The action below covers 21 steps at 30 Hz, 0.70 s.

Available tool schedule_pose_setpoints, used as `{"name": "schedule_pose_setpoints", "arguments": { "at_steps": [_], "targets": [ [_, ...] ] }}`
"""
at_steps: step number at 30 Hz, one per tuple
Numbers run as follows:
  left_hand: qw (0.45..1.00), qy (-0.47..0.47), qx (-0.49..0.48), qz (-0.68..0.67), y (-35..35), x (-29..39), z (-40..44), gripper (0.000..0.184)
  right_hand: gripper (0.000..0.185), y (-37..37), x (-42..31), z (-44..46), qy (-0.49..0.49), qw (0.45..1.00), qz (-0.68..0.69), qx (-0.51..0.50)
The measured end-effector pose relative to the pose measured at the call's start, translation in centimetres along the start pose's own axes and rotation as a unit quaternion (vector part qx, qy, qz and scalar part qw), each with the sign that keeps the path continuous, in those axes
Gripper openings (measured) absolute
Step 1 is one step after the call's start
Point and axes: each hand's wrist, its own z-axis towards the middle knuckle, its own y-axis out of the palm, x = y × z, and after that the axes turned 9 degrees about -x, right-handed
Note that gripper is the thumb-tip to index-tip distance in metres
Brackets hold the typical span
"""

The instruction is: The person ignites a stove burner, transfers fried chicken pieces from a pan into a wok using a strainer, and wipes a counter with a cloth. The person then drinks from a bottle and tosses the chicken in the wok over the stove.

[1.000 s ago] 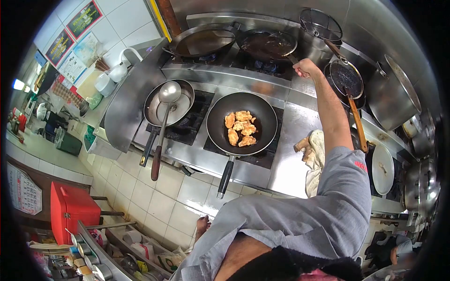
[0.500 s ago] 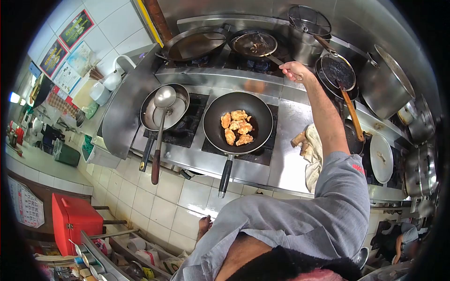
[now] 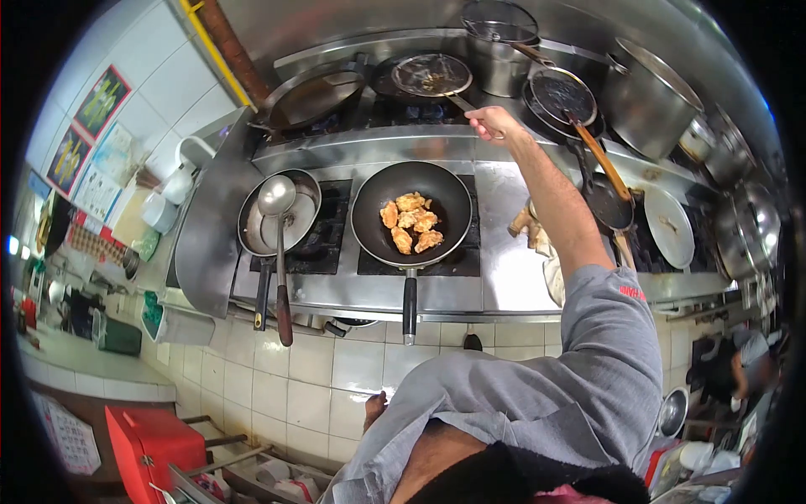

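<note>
My right hand (image 3: 494,126) is closed around the handle of a round mesh strainer (image 3: 420,69), which has some brown crumbs in it. The strainer is over a dark pan (image 3: 382,82) on a back burner. In front of it, a black nonstick wok (image 3: 369,220) on a front burner holds several pieces of golden fried chicken (image 3: 411,223); its handle points toward me. My left hand (image 3: 375,407) hangs low beside my body, over the tiled floor, its fingers too small to make out.
Left of the wok, a ladle (image 3: 277,195) rests in a steel pan (image 3: 250,220). A large wok (image 3: 312,102) stands at the back left. Pots (image 3: 651,101) and another strainer (image 3: 562,94) crowd the right. A cloth (image 3: 554,281) lies on the steel counter. Another person (image 3: 730,370) is at far right.
The view has turned, so the stove appears shifted left. The strainer has moved slightly over the back pan, and its mesh now faces me differently. My right hand keeps its grip.
</note>
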Motion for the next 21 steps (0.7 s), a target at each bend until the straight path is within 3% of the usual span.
{"name": "schedule_pose_setpoints", "arguments": {
  "at_steps": [4, 6, 7, 11, 14, 16, 18, 21],
  "targets": [
    [1.0, 0.007, -0.017, -0.018, -1.9, -3.5, 2.4, 0.055, 0.02, 1.3, 1.1, -3.1, -0.015, 0.999, 0.003, 0.037],
    [0.987, 0.057, -0.066, 0.135, -3.3, -5.2, 4.0, 0.052, 0.017, 1.1, 1.1, -5.3, -0.027, 0.998, 0.047, 0.038],
    [0.992, 0.111, -0.06, -0.011, -3.7, -2.7, 0.4, 0.044, 0.014, 1.2, 1.1, -6.5, -0.038, 0.995, 0.089, 0.027],
    [0.998, 0.043, -0.038, 0.025, -4.9, 2.0, 0.6, 0.036, 0.014, 0.1, 1.7, -13.7, -0.04, 0.988, 0.108, 0.099],
    [0.98, 0.005, 0.003, -0.197, -3.9, 5.5, 1.1, 0.037, 0.02, -2.6, 2.3, -16.9, -0.038, 0.98, 0.094, 0.171],
    [0.976, 0.074, 0.059, -0.194, -2.5, 9.0, 0.2, 0.042, 0.019, -5.4, 2.7, -17.1, -0.044, 0.967, 0.07, 0.241],
    [0.966, 0.124, 0.051, -0.22, -1.6, 13.3, -0.3, 0.045, 0.019, -8.9, 2.7, -16.2, -0.043, 0.966, 0.054, 0.25],
    [0.926, 0.195, -0.002, -0.322, -0.5, 22.9, -4.3, 0.058, 0.013, -16.3, 3.4, -13.1, -0.084, 0.969, 0.151, 0.176]
  ]
}}
